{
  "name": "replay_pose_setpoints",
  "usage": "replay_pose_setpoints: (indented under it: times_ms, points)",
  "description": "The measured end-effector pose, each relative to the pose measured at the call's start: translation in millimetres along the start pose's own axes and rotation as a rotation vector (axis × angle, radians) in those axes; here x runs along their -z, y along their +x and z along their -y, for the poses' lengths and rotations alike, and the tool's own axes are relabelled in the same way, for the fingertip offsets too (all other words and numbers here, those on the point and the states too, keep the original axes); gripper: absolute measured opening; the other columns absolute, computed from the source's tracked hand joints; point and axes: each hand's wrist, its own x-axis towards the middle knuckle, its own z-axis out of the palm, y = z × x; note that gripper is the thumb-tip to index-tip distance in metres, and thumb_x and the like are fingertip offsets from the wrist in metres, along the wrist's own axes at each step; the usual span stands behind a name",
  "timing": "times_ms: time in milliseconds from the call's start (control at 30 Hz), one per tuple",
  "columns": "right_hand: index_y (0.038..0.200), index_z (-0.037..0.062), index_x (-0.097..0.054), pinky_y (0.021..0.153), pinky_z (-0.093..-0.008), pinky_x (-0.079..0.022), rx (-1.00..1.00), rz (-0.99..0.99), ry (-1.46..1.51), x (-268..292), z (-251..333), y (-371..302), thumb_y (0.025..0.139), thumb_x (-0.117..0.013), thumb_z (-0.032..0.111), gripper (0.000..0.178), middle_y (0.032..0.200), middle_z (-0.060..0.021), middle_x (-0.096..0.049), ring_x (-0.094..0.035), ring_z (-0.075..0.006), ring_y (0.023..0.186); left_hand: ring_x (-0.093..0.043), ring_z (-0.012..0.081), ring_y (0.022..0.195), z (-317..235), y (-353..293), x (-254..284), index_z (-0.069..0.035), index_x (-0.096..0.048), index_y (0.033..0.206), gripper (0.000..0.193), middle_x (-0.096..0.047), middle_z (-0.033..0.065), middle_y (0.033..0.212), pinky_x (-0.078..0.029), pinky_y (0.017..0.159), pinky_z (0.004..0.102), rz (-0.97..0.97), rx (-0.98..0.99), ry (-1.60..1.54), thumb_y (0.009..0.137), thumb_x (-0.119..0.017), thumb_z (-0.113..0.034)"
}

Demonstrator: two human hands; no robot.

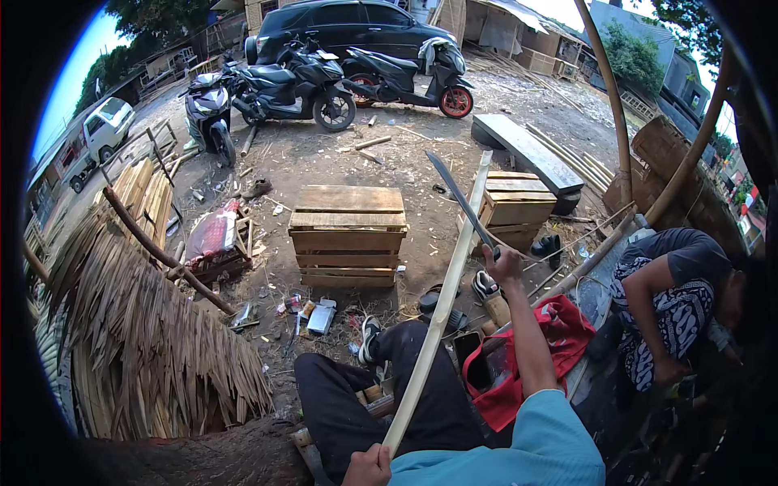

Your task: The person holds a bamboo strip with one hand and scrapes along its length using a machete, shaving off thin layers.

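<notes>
Should the right hand [504, 266], wrapped round the machete [459, 196] at three o'clock, slip, the blade could skid down the pale strip [434, 332], slanting from six to one o'clock, toward the left hand [369, 467] clutching its lower end.

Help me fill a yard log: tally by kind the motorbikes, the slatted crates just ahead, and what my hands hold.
Motorbikes: 3
Crates: 2
Knife in right hand: 1
Strip in left hand: 1
Total: 7
</notes>
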Motion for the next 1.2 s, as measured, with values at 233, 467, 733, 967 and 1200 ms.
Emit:
replay_pose_setpoints:
  times_ms: [233, 467, 733, 967, 1200]
  points:
    - [0.061, 0.0063, -0.052, 0.050, -0.0423, -0.045, 0.631, 0.273, 0.141, 36.0, 34.1, -25.9, 0.076, -0.057, 0.058, 0.054, 0.054, -0.0128, -0.055, -0.059, -0.0319, 0.054, -0.054, 0.0450, 0.063, 12.9, -1.4, 17.6, -0.004, -0.056, 0.081, 0.026, -0.054, 0.0240, 0.065, -0.040, 0.052, 0.0495, -0.099, -0.008, -0.017, 0.094, -0.042, -0.022]
    - [0.062, 0.0062, -0.055, 0.053, -0.0411, -0.046, 0.411, 0.124, 0.025, 24.7, 17.4, 11.8, 0.075, -0.054, 0.063, 0.058, 0.059, -0.0142, -0.058, -0.061, -0.0329, 0.059, -0.053, 0.0451, 0.061, 4.5, -12.5, 45.0, -0.002, -0.055, 0.079, 0.029, -0.053, 0.0247, 0.064, -0.038, 0.053, 0.0510, 0.088, 0.025, -0.077, 0.094, -0.041, -0.023]
    - [0.066, 0.0040, -0.061, 0.057, -0.0444, -0.048, -0.073, -0.062, -0.018, 1.1, 4.7, 14.3, 0.083, -0.048, 0.059, 0.059, 0.062, -0.0193, -0.060, -0.060, -0.0401, 0.063, -0.050, 0.0458, 0.066, -6.6, -15.4, 48.9, -0.004, -0.056, 0.086, 0.029, -0.056, 0.0223, 0.073, -0.039, 0.061, 0.0527, 0.188, 0.089, -0.057, 0.094, -0.038, -0.026]
    - [0.063, 0.0071, -0.054, 0.054, -0.0403, -0.046, 0.748, 0.389, 0.134, 41.5, 48.9, -23.1, 0.073, -0.059, 0.059, 0.053, 0.060, -0.0129, -0.058, -0.060, -0.0310, 0.060, -0.053, 0.0444, 0.060, 23.1, -8.3, 39.4, -0.002, -0.055, 0.076, 0.033, -0.053, 0.0238, 0.062, -0.038, 0.054, 0.0505, -0.016, 0.016, -0.074, 0.094, -0.039, -0.025]
    - [0.065, 0.0008, -0.057, 0.054, -0.0430, -0.044, 0.220, 0.007, 0.033, 24.6, -5.7, 34.6, 0.077, -0.050, 0.065, 0.065, 0.058, -0.0159, -0.056, -0.058, -0.0357, 0.059, -0.048, 0.0421, 0.059, 21.1, -43.7, 61.9, -0.004, -0.057, 0.082, 0.031, -0.053, 0.0225, 0.066, -0.037, 0.055, 0.0496, 0.240, 0.039, -0.049, 0.095, -0.040, -0.027]
